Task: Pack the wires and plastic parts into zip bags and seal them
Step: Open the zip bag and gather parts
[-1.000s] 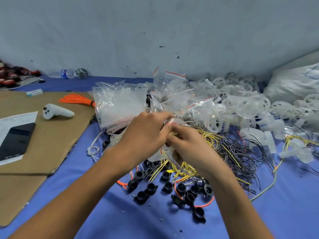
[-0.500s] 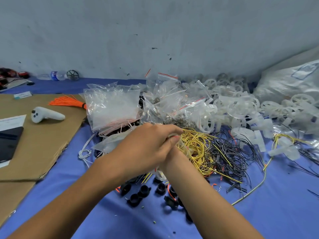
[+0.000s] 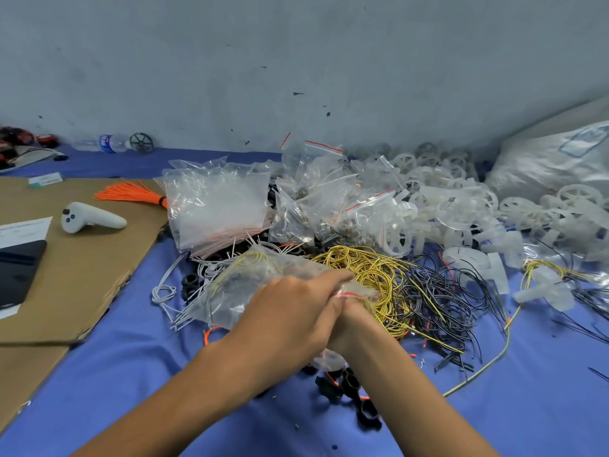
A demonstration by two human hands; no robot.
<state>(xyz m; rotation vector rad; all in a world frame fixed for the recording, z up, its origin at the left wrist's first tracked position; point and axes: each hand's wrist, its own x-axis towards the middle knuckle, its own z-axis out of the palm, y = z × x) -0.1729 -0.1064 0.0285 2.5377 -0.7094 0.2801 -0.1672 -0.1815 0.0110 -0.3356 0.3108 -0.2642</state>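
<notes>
Blue cloth (image 3: 131, 374) covers the work surface. Nearest, black plastic parts (image 3: 349, 385) lie partly hidden under the wrists. Beyond them sits a tangle of yellow wires (image 3: 369, 272) and black wires (image 3: 438, 291), then a heap of clear bags (image 3: 217, 206) and pale plastic wheels (image 3: 454, 206) against the wall (image 3: 296, 61). The zip bag (image 3: 240, 285), clear with a red strip (image 3: 351, 293) and yellow wire inside, lies tilted just left of the yellow tangle. The left hand (image 3: 290, 324) pinches its strip edge from above. The right hand (image 3: 349, 319), largely covered by the left, grips the same edge from beneath.

left hand (image 3: 290, 319) on zip bag (image 3: 237, 286) (wire-filled)
</notes>
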